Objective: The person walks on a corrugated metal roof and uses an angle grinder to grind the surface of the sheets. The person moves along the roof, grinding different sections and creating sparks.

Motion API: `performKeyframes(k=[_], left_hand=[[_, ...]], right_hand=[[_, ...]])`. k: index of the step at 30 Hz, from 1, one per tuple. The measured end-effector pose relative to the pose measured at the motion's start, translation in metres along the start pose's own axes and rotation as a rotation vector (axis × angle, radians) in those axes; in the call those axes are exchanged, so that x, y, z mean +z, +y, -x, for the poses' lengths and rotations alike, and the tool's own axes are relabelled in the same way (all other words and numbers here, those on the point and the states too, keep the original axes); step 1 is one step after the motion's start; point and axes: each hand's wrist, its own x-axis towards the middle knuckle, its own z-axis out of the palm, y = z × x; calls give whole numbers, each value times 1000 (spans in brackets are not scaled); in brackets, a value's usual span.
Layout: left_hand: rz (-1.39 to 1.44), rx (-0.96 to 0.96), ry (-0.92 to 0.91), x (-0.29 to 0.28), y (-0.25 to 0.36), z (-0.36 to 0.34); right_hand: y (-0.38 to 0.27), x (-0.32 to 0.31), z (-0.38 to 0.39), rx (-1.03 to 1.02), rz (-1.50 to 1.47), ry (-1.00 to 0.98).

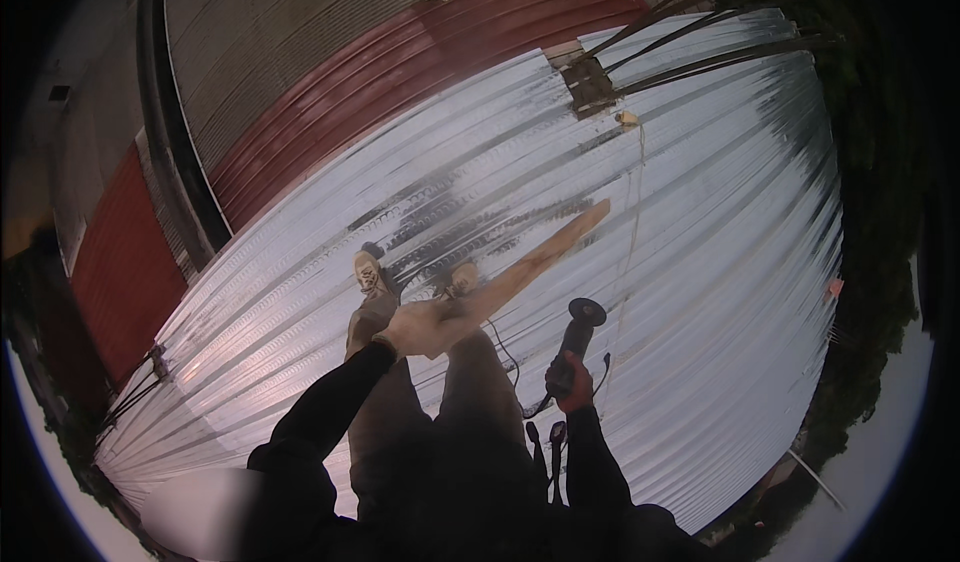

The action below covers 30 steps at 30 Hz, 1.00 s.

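Observation:
My left hand [408,332] is closed around the near end of a long, flat wooden board [548,254]. The board slants up and to the right over the metal roof, and its grain shows faintly. To the right, my right hand [570,388], in a reddish glove, grips the body of a black angle grinder [577,337]. The grinder points away from me, with its round head at the far end, apart from the board. A thin dark cord [509,355] curves between my legs and the grinder. My fingers on the grinder are partly hidden.
I stand on a ribbed silver metal roof [700,292], my shoes [369,273] near its dark-stained patch. Farther off are a square opening [588,85], long dark poles [720,62] and a small yellowish object [627,119] with a pale line. Red roofing [400,72] borders the far left.

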Motion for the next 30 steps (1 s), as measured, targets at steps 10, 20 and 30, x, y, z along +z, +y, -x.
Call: performKeyframes(k=[10,20,30], left_hand=[[-107,88,-32,-27,-196,-141],[-365,189,69,-59,-379,-305],[-397,379,284,-71,-440,-344]], right_hand=[[49,131,-124,-193,-133,28],[98,205,-322,-360,-56,-51],[72,252,-504,-593,-161,-54]])
